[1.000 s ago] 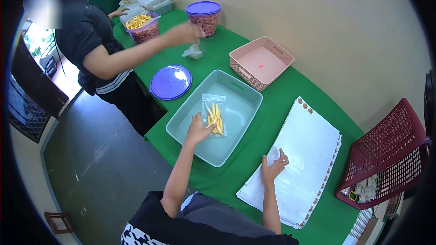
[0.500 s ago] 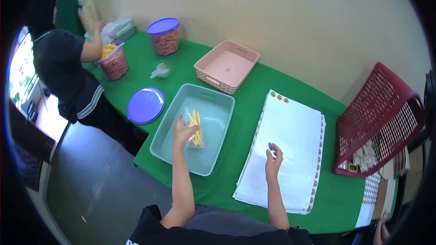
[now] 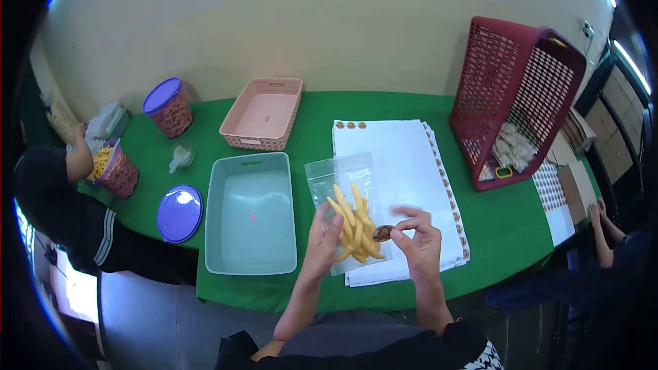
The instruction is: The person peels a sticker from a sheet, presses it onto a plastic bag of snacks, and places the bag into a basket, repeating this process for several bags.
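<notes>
My left hand is closed on the left edge of a clear zip bag that holds yellow stick-shaped snacks. The bag is upright over the white sheets. Between the thumb and fingers of my right hand is a small round brown sticker, close to the bag's right side. The sheets lie stacked on the green table, with rows of similar round stickers along their edges.
Left of the sheets sit a teal tray, a pink basket and a purple lid. A maroon basket leans at right. One person is at far left; another person's hands are at far right.
My left hand has lifted the bag out of the teal tray and moved it right, over the sheets. My right hand has come beside it with the sticker. The view has turned right.
</notes>
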A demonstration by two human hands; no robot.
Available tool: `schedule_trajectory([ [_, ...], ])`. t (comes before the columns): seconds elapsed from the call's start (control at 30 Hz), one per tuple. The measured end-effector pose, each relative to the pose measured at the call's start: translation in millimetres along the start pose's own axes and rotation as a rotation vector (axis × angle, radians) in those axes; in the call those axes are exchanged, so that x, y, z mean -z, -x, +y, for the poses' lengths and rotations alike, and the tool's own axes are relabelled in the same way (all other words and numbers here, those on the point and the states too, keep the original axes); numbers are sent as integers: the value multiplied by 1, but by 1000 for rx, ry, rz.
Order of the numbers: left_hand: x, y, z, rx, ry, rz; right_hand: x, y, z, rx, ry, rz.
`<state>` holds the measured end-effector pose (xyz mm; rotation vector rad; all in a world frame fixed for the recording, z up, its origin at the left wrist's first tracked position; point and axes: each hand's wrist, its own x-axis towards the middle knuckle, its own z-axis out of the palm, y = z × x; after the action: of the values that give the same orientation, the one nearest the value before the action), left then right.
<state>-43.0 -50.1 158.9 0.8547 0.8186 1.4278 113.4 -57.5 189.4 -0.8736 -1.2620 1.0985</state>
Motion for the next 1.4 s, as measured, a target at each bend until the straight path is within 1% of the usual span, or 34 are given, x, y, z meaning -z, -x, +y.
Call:
schedule_trajectory([
  [0.07, -6, 7, -2, -1, -61, -42, -1, 7, -4, 128, 443, 139],
  [0.1, -11, 12, -1, -9, -72, -87, 2, 10, -3, 47, 370, 126],
  [0.13, -15, 15, 0, -19, -83, -131, 4, 13, -2, 38, 368, 137],
  [0.2, -21, 21, 0, -12, -94, -149, 6, 19, -2, 36, 328, 152],
  [0.3, -32, 27, 3, 85, -133, -275, 9, 27, -7, -1, 372, 193],
  [0.4, -46, 31, 5, 94, -167, -346, 17, 34, -12, 17, 408, 227],
  [0.53, -64, 31, -3, 109, -171, -390, 34, 42, -19, 24, 427, 255],
  [0.73, -98, 24, -17, 127, -223, -443, 68, 45, -23, 49, 454, 305],
  [0.9, -132, 13, -42, 116, -178, -451, 107, 38, -20, 97, 490, 324],
  [1.07, -179, 3, -73, 101, -135, -414, 164, 25, -19, 115, 553, 265],
  [1.13, -196, 2, -87, 127, -109, -389, 188, 21, -17, 148, 540, 260],
  [1.17, -204, 1, -94, 114, -103, -373, 199, 20, -19, 203, 642, 198],
  [1.2, -210, 1, -101, 99, -121, -374, 207, 20, -13, 213, 638, 179],
  [1.27, -219, 0, -112, 67, -147, -366, 219, 19, 2, 233, 183, 242],
  [1.3, -221, 0, -117, 79, -154, -372, 225, 18, 3, 217, 98, 214],
  [1.33, -221, -1, -123, 88, -163, -381, 230, 17, 8, 230, 88, 203],
  [1.37, -221, -2, -131, 49, -242, -379, 236, 17, 14, 146, -9, 190],
  [1.4, -222, -2, -135, 34, -248, -378, 242, 18, 19, 63, -101, 176],
])
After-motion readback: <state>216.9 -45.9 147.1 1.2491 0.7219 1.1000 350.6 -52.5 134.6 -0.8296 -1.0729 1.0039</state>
